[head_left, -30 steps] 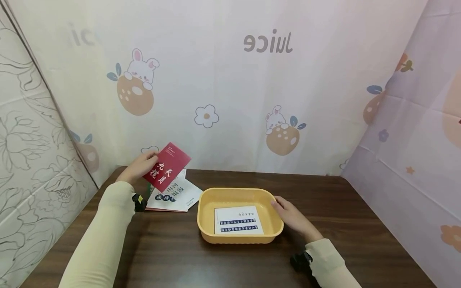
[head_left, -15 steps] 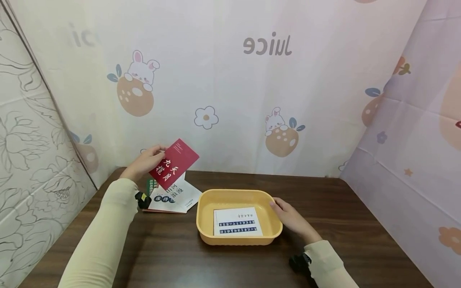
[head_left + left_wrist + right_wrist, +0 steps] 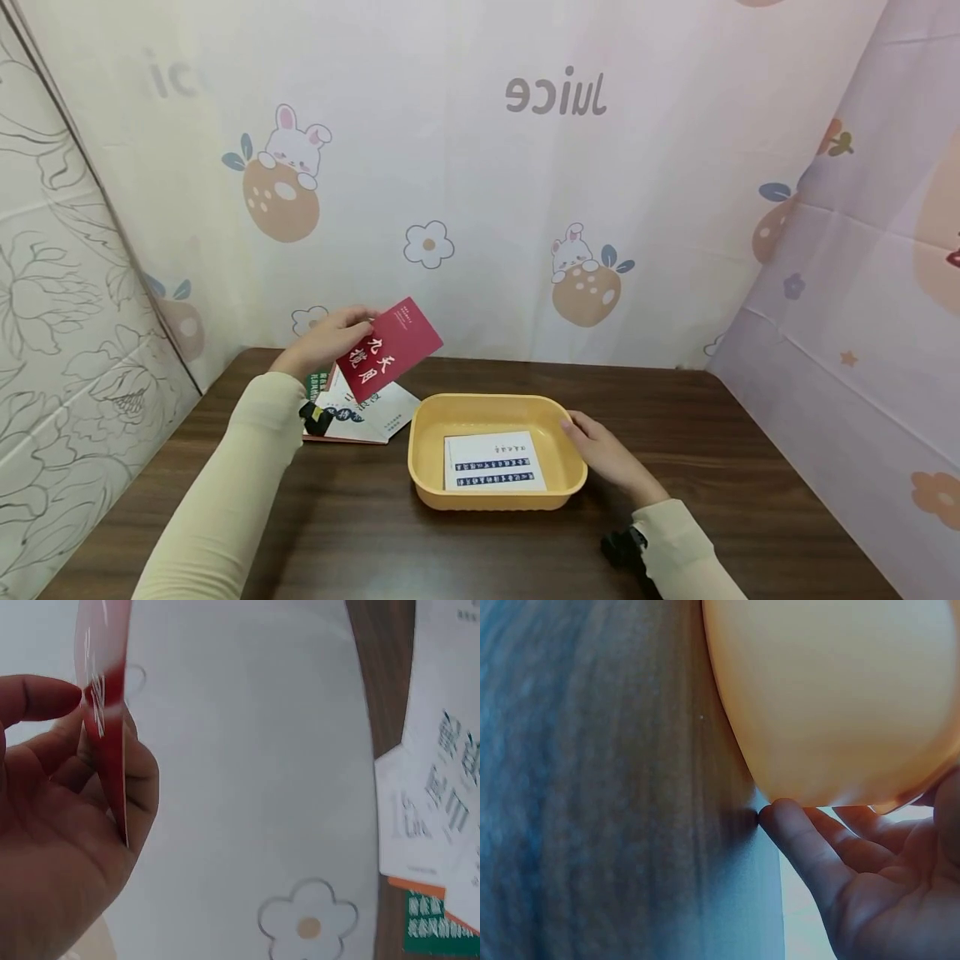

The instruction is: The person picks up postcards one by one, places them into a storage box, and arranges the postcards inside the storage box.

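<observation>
My left hand point(image 3: 330, 337) pinches a red postcard-like card point(image 3: 392, 350) with white characters by its left edge, tilted in the air. In the left wrist view the thumb and curled fingers hold that card point(image 3: 112, 742) nearly edge-on. Below it, several overlapping cards point(image 3: 382, 415), white with dark characters, lie on the table. A yellow plastic basin point(image 3: 491, 500) stands to their right, with a white card point(image 3: 495, 460) bearing two blue bands inside. My right hand point(image 3: 611, 454) grips the basin's right rim, thumb at the edge, fingers point(image 3: 802, 847) against the outer wall.
The dark wooden table point(image 3: 360, 542) meets a printed cloth point(image 3: 480, 208) at the back, and more cloth hangs at both sides. A green card point(image 3: 431, 922) shows under the white cards in the left wrist view.
My left hand has carried the red card to the right, from over the loose cards towards the basin. My right hand stays on the basin's rim.
</observation>
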`<action>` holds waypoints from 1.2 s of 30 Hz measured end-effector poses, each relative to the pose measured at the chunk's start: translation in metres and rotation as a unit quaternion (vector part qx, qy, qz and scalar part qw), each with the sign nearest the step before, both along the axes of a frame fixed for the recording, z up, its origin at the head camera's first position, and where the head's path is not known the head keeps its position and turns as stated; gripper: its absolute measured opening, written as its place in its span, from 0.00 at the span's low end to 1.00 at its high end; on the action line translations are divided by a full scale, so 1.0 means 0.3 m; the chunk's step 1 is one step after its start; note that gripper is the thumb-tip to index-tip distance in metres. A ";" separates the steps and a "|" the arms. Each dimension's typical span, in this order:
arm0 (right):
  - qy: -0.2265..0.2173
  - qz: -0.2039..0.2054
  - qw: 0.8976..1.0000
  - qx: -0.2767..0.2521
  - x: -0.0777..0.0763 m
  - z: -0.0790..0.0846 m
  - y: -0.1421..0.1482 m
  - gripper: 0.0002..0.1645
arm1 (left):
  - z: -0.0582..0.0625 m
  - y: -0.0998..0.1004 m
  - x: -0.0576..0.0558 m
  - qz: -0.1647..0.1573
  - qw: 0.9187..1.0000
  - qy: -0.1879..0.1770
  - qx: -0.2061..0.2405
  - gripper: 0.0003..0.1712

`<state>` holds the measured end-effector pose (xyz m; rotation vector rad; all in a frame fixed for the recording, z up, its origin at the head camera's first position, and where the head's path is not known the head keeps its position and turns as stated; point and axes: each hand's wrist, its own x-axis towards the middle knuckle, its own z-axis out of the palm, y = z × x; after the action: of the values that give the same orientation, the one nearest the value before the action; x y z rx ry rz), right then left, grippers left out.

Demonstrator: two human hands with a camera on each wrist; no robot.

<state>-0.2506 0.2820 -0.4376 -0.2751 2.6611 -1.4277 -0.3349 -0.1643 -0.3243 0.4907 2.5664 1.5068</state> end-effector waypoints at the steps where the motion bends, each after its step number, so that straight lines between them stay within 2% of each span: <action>1: 0.001 0.005 1.000 0.000 0.001 0.002 0.000 0.33 | 0.003 0.011 0.002 -0.007 1.000 0.006 -0.003 0.27; 11: -0.018 -0.002 1.000 -0.006 0.002 0.020 -0.011 0.30 | 0.046 0.138 0.054 -0.075 0.993 0.069 -0.056 0.23; 18: -0.006 -0.017 1.000 0.013 0.010 0.009 -0.011 0.36 | 0.059 0.221 0.082 -0.131 0.988 0.069 -0.048 0.20; 31: -0.006 -0.021 1.000 0.021 0.003 0.004 -0.006 0.36 | 0.045 0.337 0.123 -0.214 0.967 0.088 -0.111 0.22; 36: -0.003 -0.017 1.000 0.024 0.000 0.002 -0.006 0.36 | 0.041 0.364 0.131 -0.232 0.960 0.086 -0.128 0.22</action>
<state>-0.2507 0.2802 -0.4370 -0.2219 2.7031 -1.3701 -0.2957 -0.0551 -0.3122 1.1297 2.4704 0.9960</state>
